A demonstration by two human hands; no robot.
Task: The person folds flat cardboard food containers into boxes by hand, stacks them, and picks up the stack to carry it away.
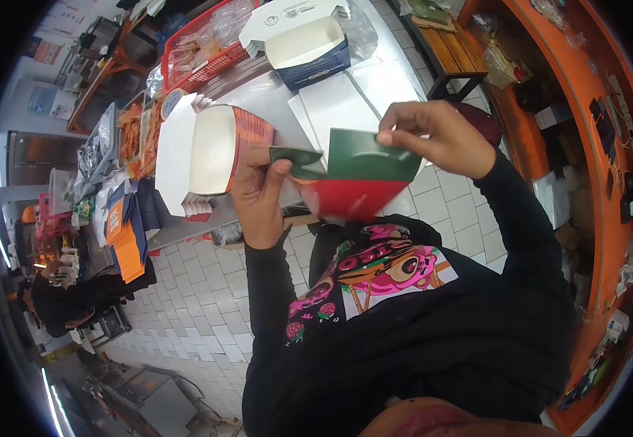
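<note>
Between my hands is a green and red cardboard box (pixel 374 164), partly folded and blurred at its lower edge. My left hand (pixel 258 193) pinches a green flap on its left side with thumb and fingers. My right hand (pixel 436 138) grips the top green edge near the right corner. Just left of my left hand stands a stack of nested paper boxes (pixel 213 149), white inside with an orange-red patterned side. Beyond my hands sits a second stack of boxes (pixel 307 52) with dark blue sides. White flat sheets (pixel 349 98) lie on the table beneath the held box.
A red plastic basket (pixel 207 62) with wrapped items stands at the table's far left. Orange and dark blue packaging (pixel 127 233) hangs at the left edge. An orange shelf (pixel 586 146) runs along my right, beside a wooden stool (pixel 451 51). Another person (pixel 76 295) is at far left.
</note>
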